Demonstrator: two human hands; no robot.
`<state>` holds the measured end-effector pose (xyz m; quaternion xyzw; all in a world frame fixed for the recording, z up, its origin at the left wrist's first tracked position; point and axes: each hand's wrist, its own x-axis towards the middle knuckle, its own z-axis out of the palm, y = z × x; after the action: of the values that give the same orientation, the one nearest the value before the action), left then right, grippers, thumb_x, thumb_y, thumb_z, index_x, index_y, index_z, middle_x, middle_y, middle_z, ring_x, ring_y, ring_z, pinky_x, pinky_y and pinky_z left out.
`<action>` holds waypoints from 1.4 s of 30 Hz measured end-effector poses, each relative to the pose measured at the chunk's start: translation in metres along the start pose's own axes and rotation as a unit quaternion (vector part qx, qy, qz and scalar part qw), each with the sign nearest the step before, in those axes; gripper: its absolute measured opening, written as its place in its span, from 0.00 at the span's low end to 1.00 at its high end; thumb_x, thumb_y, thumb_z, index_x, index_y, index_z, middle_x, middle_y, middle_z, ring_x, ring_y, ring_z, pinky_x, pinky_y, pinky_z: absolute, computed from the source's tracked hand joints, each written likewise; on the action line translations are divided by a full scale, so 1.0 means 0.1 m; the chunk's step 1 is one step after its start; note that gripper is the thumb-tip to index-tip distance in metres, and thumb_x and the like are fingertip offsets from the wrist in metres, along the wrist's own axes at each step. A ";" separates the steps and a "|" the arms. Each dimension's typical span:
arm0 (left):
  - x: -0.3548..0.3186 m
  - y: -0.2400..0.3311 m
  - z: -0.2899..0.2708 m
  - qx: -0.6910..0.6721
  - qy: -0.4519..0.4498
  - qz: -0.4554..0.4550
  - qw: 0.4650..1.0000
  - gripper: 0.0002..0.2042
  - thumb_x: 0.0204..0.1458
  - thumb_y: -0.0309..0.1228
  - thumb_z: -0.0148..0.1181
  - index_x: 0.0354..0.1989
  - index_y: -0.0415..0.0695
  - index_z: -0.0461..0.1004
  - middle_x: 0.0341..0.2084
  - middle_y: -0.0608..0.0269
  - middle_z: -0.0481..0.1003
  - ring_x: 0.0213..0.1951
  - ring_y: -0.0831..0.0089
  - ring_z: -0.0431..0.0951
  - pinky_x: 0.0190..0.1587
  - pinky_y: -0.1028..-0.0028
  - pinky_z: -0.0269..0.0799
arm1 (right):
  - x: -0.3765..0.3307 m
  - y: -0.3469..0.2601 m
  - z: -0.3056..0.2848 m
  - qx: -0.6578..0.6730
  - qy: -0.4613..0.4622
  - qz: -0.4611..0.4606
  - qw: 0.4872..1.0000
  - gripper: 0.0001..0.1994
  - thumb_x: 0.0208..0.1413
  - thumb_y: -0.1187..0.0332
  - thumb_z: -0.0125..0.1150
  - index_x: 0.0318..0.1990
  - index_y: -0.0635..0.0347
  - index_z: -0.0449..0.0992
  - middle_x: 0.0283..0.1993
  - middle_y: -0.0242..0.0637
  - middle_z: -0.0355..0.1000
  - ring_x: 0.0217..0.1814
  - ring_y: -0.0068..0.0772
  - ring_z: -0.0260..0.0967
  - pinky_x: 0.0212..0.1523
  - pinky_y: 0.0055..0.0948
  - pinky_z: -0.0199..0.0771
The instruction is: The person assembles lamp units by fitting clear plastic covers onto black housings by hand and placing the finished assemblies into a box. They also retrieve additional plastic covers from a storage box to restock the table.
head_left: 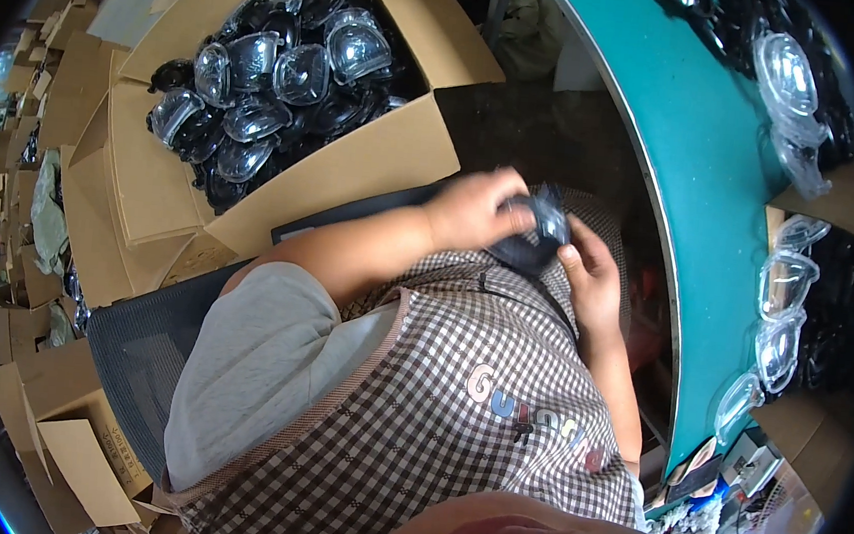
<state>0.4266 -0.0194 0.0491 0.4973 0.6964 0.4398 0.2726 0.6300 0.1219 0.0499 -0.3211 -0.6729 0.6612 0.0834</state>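
Note:
Both hands meet in front of my checked apron [456, 410] around one small black part with a clear plastic shell [538, 234]. My left hand [472, 208] grips it from above and from the left, fingers curled over its top. From the right, my right hand [592, 272] holds its lower edge, thumb against the shell. The part is slightly blurred. An open cardboard box [355, 166] to my upper left is filled with several more black parts in clear shells [272, 74].
A teal table [699, 188] curves along the right, with black parts and clear shells [782, 285] lined up on it and small items at its near end. A black mesh chair [140, 345] is under me. Stacked cardboard boxes [52, 438] crowd the left.

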 end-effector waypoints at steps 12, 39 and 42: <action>0.36 -1.92 -2.92 0.455 0.268 -0.273 0.804 0.46 0.49 0.64 0.58 0.74 0.57 0.51 0.69 0.35 0.52 0.71 0.43 0.49 0.71 0.55 0.48 | -0.17 -0.26 -0.64 0.086 0.116 -0.095 0.985 0.21 0.65 0.63 0.58 0.59 0.70 0.70 0.59 0.45 0.71 0.59 0.37 0.70 0.62 0.35 0.67; 0.81 0.47 -1.30 0.307 0.235 0.138 0.912 0.08 0.52 0.25 0.59 0.40 0.38 0.77 0.48 0.49 0.76 0.49 0.51 0.75 0.55 0.59 0.68 | 2.15 -3.00 -3.09 -0.458 0.372 -0.014 0.807 0.62 0.38 0.34 0.72 0.74 0.57 0.45 0.65 0.58 0.64 0.66 0.53 0.64 0.67 0.44 0.63; 0.79 0.60 -1.20 0.307 0.187 0.152 0.921 0.08 0.51 0.25 0.59 0.39 0.38 0.77 0.46 0.50 0.77 0.47 0.53 0.76 0.52 0.61 0.70 | 1.93 -3.22 -2.93 -0.559 0.278 0.051 0.780 0.62 0.38 0.33 0.71 0.75 0.54 0.42 0.66 0.57 0.64 0.66 0.50 0.65 0.66 0.44 0.64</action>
<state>0.3274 0.0204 0.1621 0.5650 0.7517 0.3256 -0.0984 0.5331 0.4979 0.3258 -0.5150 -0.8546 0.0543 0.0391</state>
